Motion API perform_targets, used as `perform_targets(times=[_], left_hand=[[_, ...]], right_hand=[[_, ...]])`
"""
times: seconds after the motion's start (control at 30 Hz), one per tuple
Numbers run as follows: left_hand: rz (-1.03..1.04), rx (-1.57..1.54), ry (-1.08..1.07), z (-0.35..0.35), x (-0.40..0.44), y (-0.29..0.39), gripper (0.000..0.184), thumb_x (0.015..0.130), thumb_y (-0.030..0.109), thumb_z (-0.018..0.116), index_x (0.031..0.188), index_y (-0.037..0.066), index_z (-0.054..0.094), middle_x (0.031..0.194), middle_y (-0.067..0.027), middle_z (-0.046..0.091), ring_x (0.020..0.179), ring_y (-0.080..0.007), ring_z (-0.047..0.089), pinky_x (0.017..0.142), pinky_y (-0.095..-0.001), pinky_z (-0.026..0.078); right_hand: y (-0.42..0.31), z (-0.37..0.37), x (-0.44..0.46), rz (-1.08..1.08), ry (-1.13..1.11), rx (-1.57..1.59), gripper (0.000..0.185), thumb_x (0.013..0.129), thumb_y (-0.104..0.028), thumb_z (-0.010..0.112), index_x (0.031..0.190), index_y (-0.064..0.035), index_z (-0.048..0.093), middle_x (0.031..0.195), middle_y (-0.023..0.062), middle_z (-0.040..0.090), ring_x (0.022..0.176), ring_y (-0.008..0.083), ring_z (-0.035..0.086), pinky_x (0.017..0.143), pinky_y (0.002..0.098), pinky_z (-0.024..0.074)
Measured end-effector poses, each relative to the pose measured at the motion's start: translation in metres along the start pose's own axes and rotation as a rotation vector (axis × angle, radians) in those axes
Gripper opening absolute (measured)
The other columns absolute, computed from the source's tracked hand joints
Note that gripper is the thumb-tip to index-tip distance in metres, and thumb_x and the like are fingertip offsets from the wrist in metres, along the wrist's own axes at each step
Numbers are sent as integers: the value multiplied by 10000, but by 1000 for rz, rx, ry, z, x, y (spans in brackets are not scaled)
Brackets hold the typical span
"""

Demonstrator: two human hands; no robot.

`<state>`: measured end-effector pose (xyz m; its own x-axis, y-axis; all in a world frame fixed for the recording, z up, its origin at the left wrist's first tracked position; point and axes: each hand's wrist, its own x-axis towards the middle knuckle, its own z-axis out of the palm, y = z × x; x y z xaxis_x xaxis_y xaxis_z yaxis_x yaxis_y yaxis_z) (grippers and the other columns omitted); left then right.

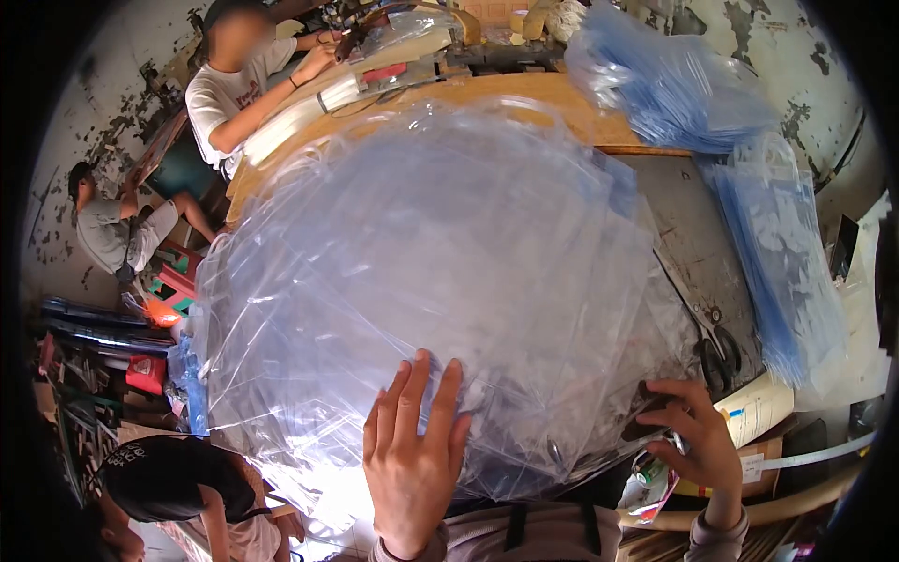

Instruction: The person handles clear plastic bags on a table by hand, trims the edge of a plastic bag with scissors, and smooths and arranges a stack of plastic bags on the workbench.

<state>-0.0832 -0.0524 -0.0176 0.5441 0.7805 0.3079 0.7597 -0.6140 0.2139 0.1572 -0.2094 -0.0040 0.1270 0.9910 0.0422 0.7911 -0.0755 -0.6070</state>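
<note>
A wide, layered heap of clear plastic sheets or bags [421,253] covers most of the work table. My left hand [412,445] lies on its near edge, palm down, fingers stretched out and apart. At the heap's right near corner, my right hand [688,431] has its fingers curled around a small dark object [646,412], which I cannot identify. Black-handled scissors [716,347] rest just beyond that hand, on the grey part of the table.
Bluish plastic bags are stacked at the back right [674,84] and hang at the right [777,253]. A person in white [234,94] works at the far left edge. Another person sits behind, and one in black [178,478] bends at the lower left.
</note>
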Motion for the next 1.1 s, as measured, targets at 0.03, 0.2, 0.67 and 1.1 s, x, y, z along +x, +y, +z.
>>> perform_targets(times=[0.03, 0.2, 0.67, 1.1], left_hand=[[-1, 6, 2, 0, 4, 1, 391, 807, 244, 627, 1182, 138, 589, 1252, -110, 530, 1124, -299, 533, 917, -455, 444], [42, 87, 81, 0, 16, 4, 426, 707, 179, 715, 1112, 101, 607, 1080, -72, 606, 871, -233, 611, 682, -317, 521], [-271, -1063, 226, 9, -16, 42, 185, 915, 152, 518, 932, -4, 616, 731, -96, 653, 699, -188, 671, 450, -227, 440], [-157, -1064, 81, 14, -46, 48, 243, 816, 16, 624, 1058, -4, 622, 867, -122, 654, 614, -154, 650, 532, -245, 518]], right_hand=[[1, 5, -1, -21, 47, 0, 351, 640, -80, 760, 975, -85, 656, 1213, 129, 512, 974, 284, 554, 796, 344, 469], [-16, 29, -2, -9, 68, 86, 357, 643, -71, 759, 982, -97, 653, 1184, 124, 535, 991, 282, 564, 800, 348, 481], [-36, 70, 14, 91, 294, -68, 612, 814, -341, 623, 1323, -62, 430, 1442, 241, 254, 1231, 453, 316, 994, 538, 256], [-49, 76, 25, 27, 398, 615, 484, 957, -385, 374, 1132, 22, 569, 1114, 151, 623, 1127, 305, 547, 1022, 428, 308]])
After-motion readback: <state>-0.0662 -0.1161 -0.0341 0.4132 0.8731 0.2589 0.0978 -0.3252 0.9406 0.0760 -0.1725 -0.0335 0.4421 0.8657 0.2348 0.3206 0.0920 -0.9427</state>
